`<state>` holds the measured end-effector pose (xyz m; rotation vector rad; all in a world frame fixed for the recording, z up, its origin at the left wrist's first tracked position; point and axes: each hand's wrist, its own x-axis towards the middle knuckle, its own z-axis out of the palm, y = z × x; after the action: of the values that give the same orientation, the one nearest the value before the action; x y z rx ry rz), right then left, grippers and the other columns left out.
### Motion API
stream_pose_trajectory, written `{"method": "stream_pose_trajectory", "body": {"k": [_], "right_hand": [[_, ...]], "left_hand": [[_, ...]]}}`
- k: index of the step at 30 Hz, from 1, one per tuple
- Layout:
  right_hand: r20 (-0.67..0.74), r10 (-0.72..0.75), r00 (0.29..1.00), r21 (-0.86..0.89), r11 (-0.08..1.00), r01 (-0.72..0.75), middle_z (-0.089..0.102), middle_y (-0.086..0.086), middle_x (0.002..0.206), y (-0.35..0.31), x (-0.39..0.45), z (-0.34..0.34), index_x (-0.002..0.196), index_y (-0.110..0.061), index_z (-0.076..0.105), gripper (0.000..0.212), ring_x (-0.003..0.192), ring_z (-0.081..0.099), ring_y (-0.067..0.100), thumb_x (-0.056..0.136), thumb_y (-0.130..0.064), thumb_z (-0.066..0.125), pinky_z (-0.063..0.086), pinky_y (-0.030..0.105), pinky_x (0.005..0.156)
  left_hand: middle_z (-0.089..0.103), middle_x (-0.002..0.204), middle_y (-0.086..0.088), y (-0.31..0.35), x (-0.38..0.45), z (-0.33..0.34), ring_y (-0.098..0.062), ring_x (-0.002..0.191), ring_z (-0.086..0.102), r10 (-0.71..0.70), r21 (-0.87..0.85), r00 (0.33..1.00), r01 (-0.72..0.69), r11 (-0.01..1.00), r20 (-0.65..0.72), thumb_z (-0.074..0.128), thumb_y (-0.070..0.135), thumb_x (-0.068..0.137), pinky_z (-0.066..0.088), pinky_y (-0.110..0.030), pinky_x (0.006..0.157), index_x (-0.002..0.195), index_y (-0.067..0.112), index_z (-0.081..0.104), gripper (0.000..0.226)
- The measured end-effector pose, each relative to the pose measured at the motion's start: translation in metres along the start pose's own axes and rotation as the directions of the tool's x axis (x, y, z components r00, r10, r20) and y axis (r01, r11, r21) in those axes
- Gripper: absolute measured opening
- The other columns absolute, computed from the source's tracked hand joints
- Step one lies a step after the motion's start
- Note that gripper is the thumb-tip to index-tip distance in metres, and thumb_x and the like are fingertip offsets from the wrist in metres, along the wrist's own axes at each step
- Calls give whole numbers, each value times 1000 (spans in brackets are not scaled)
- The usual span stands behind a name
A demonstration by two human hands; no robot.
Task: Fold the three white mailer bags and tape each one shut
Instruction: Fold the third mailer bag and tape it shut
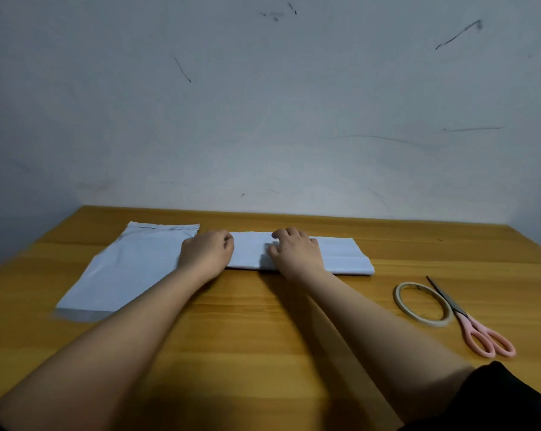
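Writing: none readable on either bag; only a thin dark line along the far edge of the flat mailer bag (129, 269), too small to tell whether print or seam.
Brands: none visible on the tape roll (424, 303) or the scissors (468, 318).
Left hand (205, 253): knuckles up, fingers curled down at the left end of the folded mailer bag (340, 256); grip bent inward, fingertips at the bag's edge, cannot tell whether pinching the bag or only pressing.
Right hand (295, 251): palm down on the middle of the folded mailer bag, fingers bent and bunched, tips pressing into the white plastic; grip neither flat nor fully closed.
Folded mailer bag: long narrow white strip lying crosswise near the far side of the surface (263, 331), under both hands, right end free.
Flat mailer bag: unfolded, left of the strip, lying lengthwise, near edge greyish; partly under the left forearm.
3rd bag: cannot tell whether stacked beneath the flat 1.
Tape roll: pale ring lying flat on the right, well apart from the strip.
Scissors: pink handles toward the viewer, blades closed, lying just beside the ring, blades overlapping its right rim.
Wall (263, 104): pale, with dark scuff marks.
Sleeve (505, 396): black, at the lower right.
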<state>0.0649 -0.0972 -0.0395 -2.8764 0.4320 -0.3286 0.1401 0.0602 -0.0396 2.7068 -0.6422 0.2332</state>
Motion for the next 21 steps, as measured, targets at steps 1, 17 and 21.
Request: {"method": "stream_pose_trajectory", "body": {"k": [1,17,21], "right_hand": [[14,-23,1000,-4,1000,23,47,5,136,-10,-1,-3,133,-19,48,40,127,40,25,97,-30,36,32,38,101],[299,-329,896,-35,934,355,41,10,143,-160,-16,34,143,-17,35,57,129,41,30,94,-43,48,36,42,101],[341,-233,911,137,971,197,35,16,146,-176,-11,45,145,-11,29,65,133,34,34,92,-42,51,34,43,107]], "left_hand": [[62,123,0,-10,-3,-8,-24,111,55,-50,-4,999,50,999,12,35,30,97,40,-35,88,117,24,61,33],[-7,160,-7,-142,-58,-64,-32,146,1,-419,169,867,385,907,272,36,54,93,12,-46,115,151,36,6,68],[-3,159,-12,-159,-56,-65,-36,145,6,-453,34,837,466,884,308,39,52,92,14,-47,115,150,38,7,67]]}}
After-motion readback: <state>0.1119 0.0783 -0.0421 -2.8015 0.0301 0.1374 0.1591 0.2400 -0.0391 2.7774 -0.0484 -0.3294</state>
